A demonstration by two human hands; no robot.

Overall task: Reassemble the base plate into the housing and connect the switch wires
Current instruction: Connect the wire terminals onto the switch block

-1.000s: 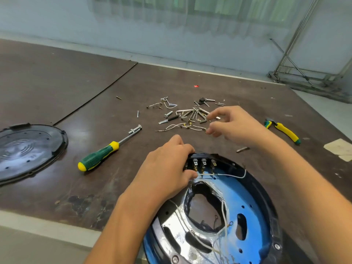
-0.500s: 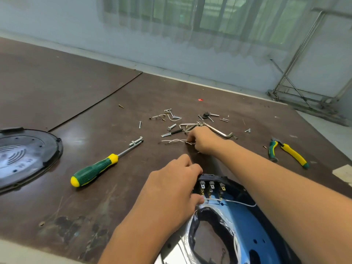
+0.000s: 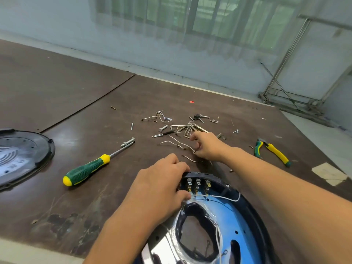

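The round black housing (image 3: 247, 197) lies at the near edge with the blue base plate (image 3: 242, 225) inside it. At its far rim sits a black switch block (image 3: 198, 182) with metal terminals. A white wire (image 3: 224, 197) runs just below them. My left hand (image 3: 162, 189) grips the housing rim beside the switch block and covers its left end. My right hand (image 3: 207, 147) reaches past the housing to loose short wires (image 3: 177, 142) on the table. Its fingertips are pinched on the end of one.
A pile of screws and hex keys (image 3: 182, 128) lies beyond my right hand. A green-yellow screwdriver (image 3: 87, 169) is to the left and pliers (image 3: 272, 151) to the right. A black round cover (image 3: 22, 155) sits at far left, a paper scrap (image 3: 329, 173) at far right.
My right hand went from above the housing out to the loose parts and closed on a short wire. My left hand stayed on the housing rim. The view tilted up.
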